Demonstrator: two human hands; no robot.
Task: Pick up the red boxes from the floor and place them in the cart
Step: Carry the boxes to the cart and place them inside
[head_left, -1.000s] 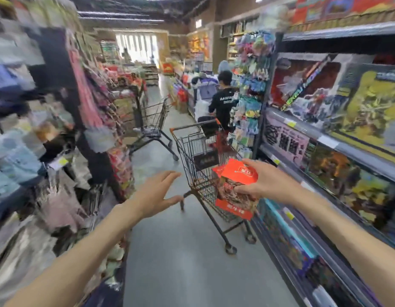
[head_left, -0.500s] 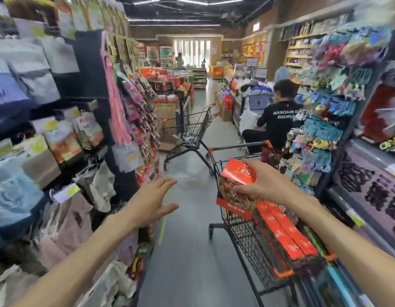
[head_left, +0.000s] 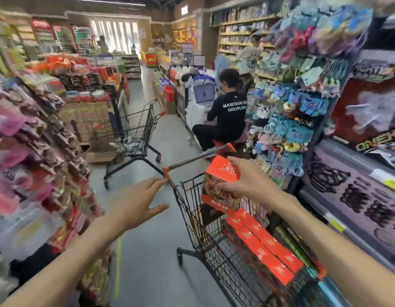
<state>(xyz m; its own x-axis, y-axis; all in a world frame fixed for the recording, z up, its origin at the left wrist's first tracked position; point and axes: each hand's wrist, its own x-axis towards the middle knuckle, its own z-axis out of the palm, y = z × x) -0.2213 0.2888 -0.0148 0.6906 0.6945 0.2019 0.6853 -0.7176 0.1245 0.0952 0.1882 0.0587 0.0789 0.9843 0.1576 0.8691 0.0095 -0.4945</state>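
R hand (head_left: 247, 180) fingers (head_left: 225, 186) clamped on a red box (head_left: 221, 185), thumb side on the printed front, other fingers over the red top face. Box upright, held over the near end of the cart (head_left: 192, 218), just inside the wire basket, below the handle bar (head_left: 196, 158). Box bottom edge close to the stacked red boxes (head_left: 265, 247) already lying in the basket; can't tell if touching. Those lie flat side by side, long faces up, running along the cart's length.

L hand (head_left: 139, 204) open, empty, fingers spread & reaching fwd, fingertips (head_left: 157, 181) right by the orange end cap of the handle; contact unclear w/ the blur. Thumb sticks out to the right, apart from the basket wire.

Cart stands on grey floor (head_left: 145, 262) in a store aisle, tight beside shelves (head_left: 358, 196) of toy boxes on the right. Hanging merch rack (head_left: 37, 162) on the left, blurred. Second cart (head_left: 136, 131) further up the aisle, near cardboard cartons. Seated person in black shirt (head_left: 227, 116) beyond the handle, back to camera, facing a laptop (head_left: 204, 94).
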